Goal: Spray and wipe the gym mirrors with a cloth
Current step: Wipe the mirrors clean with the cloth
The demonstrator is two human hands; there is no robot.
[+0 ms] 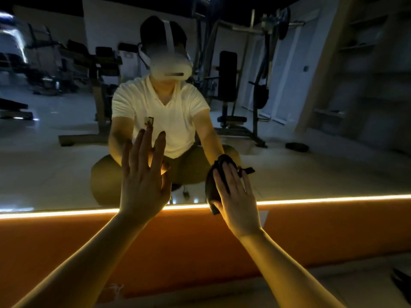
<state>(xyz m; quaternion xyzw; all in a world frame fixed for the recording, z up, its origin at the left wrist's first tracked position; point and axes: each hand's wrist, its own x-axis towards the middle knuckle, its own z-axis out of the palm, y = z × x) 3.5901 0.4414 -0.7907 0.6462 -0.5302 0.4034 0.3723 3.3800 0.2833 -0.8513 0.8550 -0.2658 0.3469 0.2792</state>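
Down at the low edge of the mirror [311, 163], just above the glowing light strip [333, 198], the cloth [211, 187] is pressed against the glass under the right hand [239, 201]. The fingers lie straight over it, so it's more of a flat push than a grab. The left hand [142, 181] is further left and a bit higher, fingers spread and straight, palm on the mirror with nothing in it.

Handling-wise, I'd guess the cloth is light, soft and floppy. It's bunched under the palm, one corner sticks out to the right past the fingers, and a fold droops down near the thumb across the strip. A flat palm over the middle looks like the sensible hold, since loose ends will probably flap or drag. The mirror is the opposite: stiff, slick and breakable, so even pressure beats leaning hard on one spot.

Looks: the cloth is dark, nearly black, and crumpled. The mirror is big and dim, and it reflects gym machines [229, 85] and the squatting person. In this light I can't tell whether the glass is wet or streaky. There's no spray bottle in view.
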